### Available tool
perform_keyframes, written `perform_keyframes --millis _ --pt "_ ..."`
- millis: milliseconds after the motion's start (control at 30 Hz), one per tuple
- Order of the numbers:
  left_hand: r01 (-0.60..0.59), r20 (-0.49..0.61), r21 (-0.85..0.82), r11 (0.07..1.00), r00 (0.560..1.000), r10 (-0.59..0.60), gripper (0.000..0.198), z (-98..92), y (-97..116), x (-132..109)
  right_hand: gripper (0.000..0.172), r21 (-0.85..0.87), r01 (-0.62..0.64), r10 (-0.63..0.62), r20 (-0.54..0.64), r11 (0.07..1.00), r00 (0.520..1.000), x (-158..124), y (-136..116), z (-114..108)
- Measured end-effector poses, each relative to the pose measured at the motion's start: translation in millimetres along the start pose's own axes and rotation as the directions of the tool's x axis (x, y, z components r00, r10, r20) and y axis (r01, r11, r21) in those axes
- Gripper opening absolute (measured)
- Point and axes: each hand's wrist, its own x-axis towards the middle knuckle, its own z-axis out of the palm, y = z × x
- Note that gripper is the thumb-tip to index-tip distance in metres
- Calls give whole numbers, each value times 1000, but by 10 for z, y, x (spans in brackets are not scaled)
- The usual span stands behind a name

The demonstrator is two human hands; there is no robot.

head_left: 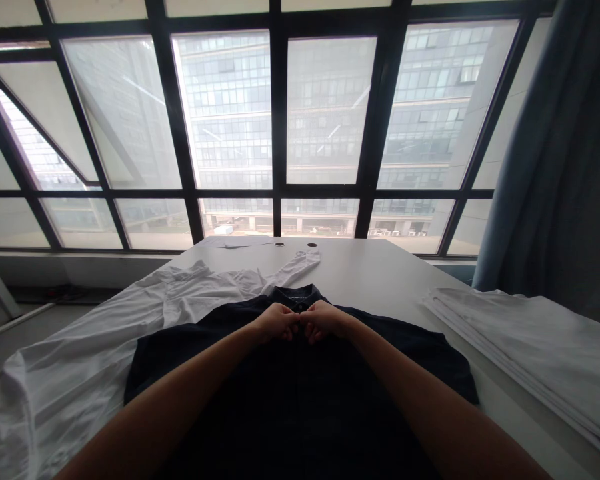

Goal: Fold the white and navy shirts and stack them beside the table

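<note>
Large windows (325,113) overlooked a white table (360,273) where a navy shirt (300,407) lay flat; the left hand (277,322) and right hand (326,320) met, curled below its collar (294,292), any hold on the cloth unclear

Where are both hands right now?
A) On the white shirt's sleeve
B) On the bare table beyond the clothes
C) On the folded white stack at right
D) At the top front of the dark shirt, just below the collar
D. The left hand and right hand meet at the centre of the dark collared shirt, just below its collar.
</note>
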Motion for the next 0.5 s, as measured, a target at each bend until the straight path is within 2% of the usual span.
perform_keyframes --millis 133,333,500 --pt "27 -8 48 998 1000 -27 31 -12 12 0 32 -47 12 -13 -21 999 1000 33 13 27" --pt "104 -5 260 960 994 -106 33 -48 94 -52 31 -211 24 -38 -60 977 998 20 -28 91" --pt "193 11 166 967 980 -197 29 -58 119 -70 29 -283 66 -89 -67 957 994 -11 -50 105"
